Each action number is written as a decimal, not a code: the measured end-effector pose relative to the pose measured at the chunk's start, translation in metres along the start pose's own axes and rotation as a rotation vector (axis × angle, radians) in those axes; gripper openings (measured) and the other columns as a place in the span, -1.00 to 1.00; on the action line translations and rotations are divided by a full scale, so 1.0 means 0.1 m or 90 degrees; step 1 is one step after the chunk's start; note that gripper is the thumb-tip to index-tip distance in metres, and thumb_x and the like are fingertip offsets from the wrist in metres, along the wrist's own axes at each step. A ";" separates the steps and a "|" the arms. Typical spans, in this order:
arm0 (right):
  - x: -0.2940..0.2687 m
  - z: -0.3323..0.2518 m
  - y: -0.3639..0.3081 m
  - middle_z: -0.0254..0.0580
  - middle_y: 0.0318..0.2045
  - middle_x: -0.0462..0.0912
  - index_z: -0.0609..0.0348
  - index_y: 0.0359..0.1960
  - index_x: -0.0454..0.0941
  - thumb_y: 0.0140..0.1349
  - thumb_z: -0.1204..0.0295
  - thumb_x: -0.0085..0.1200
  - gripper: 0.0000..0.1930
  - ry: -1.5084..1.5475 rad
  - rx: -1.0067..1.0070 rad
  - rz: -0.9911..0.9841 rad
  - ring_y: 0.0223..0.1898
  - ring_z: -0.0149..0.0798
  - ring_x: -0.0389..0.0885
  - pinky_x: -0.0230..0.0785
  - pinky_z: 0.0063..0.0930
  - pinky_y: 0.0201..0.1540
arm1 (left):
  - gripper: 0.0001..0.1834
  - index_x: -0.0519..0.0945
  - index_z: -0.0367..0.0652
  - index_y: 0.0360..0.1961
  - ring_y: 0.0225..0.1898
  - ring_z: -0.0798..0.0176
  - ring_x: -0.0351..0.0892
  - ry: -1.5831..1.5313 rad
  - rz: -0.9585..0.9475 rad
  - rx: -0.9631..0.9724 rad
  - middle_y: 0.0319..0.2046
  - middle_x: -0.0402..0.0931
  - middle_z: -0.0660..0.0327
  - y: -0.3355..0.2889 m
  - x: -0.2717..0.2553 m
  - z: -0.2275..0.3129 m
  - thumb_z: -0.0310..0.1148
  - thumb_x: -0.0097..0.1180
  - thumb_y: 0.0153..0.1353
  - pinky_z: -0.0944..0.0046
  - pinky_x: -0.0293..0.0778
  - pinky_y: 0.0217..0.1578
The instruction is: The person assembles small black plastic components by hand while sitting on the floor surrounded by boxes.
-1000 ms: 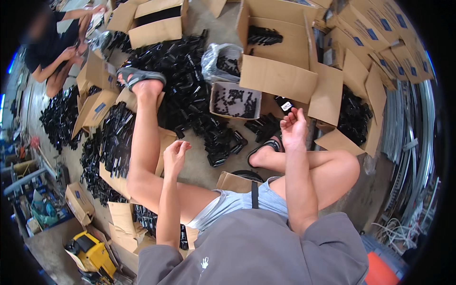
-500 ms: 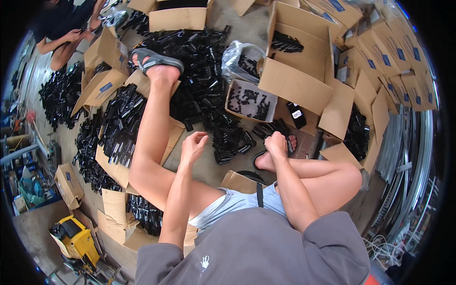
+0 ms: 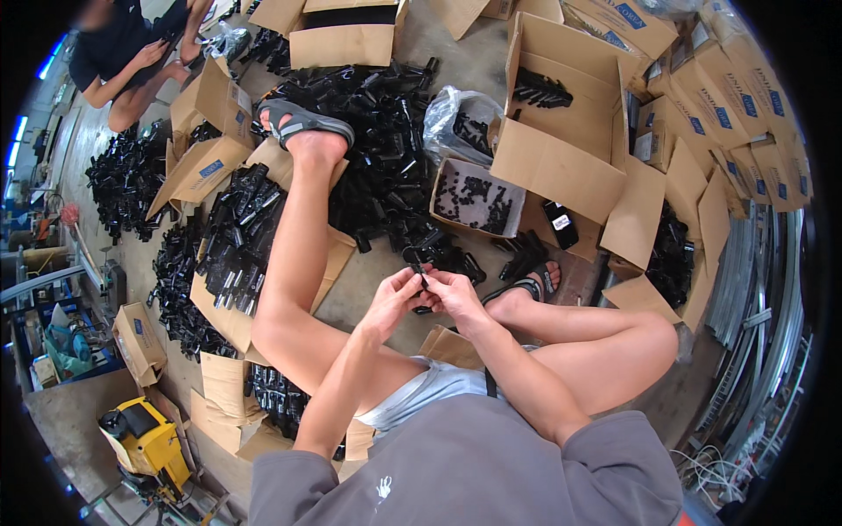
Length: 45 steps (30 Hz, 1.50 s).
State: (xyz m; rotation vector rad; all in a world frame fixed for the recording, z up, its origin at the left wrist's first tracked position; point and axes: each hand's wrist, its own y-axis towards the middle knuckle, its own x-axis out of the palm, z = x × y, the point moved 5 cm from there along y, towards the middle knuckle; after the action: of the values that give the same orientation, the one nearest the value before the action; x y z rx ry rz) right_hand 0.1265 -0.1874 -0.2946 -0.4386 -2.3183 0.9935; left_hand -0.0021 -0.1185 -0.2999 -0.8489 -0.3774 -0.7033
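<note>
In front of my lap both hands meet at the fingertips. My left hand [image 3: 394, 302] pinches a small black part [image 3: 419, 279], whose exact kind I cannot make out. My right hand [image 3: 455, 296] is closed on the same part from the other side. Just beyond the hands spreads a large heap of glossy black tubular pieces [image 3: 381, 167]. A low carton [image 3: 435, 203] holding many small black pieces stands a little farther right. Beside it sits a clear plastic bag [image 3: 443, 118] with more small black pieces.
A big open carton [image 3: 553, 162] with a few black pieces stands far right, a phone-like black object [image 3: 560, 223] near it. Stacked cartons [image 3: 702, 96] and metal profiles [image 3: 759, 316] line the right. A yellow machine [image 3: 153, 443] stands lower left; a co-worker [image 3: 132, 66] sits far left.
My hands were apart and have come together in the middle, now pinching a small black part between them. The view has shifted slightly.
</note>
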 end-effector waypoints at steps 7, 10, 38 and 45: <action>-0.16 -0.02 0.38 -0.22 -0.49 0.69 0.31 -0.26 0.70 0.51 -0.06 -0.03 -0.42 -0.251 -0.059 0.066 -0.53 -0.38 0.63 0.51 -0.51 -0.42 | -0.67 0.55 -0.19 0.16 0.12 0.28 0.60 -0.095 0.123 0.115 0.04 0.63 0.17 0.05 -0.13 0.18 -0.25 0.13 0.50 0.08 0.54 0.19; -0.63 -0.01 0.54 0.01 -0.36 0.71 0.11 -0.15 0.65 0.37 0.15 0.16 -0.71 -0.667 -0.284 0.324 -0.32 0.05 0.72 0.58 -0.12 -0.25 | -0.66 0.53 -0.18 0.16 0.10 0.22 0.66 -0.067 0.161 0.146 0.08 0.64 0.13 0.14 -0.33 0.29 -0.23 0.13 0.50 0.15 0.59 0.17; -0.51 -0.04 0.39 0.09 -0.32 0.71 0.17 -0.17 0.61 0.42 0.29 0.09 -0.79 -0.546 -0.399 0.262 -0.20 0.22 0.69 0.50 -0.05 -0.06 | -0.69 0.54 -0.09 0.16 0.03 0.46 0.59 0.112 0.177 0.184 0.03 0.66 0.32 0.27 -0.54 0.09 -0.32 0.19 0.45 0.35 0.55 -0.04; -0.11 -0.32 0.31 -0.35 -0.47 0.64 0.10 -0.14 0.63 0.54 0.31 -0.03 -0.79 -0.202 -0.146 0.053 -0.58 -0.52 0.50 0.23 -0.63 -0.59 | -0.66 0.56 -0.12 0.20 0.02 0.50 0.54 0.173 0.033 0.144 0.04 0.64 0.38 0.13 -0.36 0.02 -0.30 0.18 0.47 0.40 0.44 0.02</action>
State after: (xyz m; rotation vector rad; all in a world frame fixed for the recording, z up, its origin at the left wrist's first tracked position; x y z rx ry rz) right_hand 0.1573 -0.1541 -0.3038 -0.5014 -2.7357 0.8899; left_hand -0.0183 -0.0963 -0.3265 -0.5390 -0.1863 -0.7029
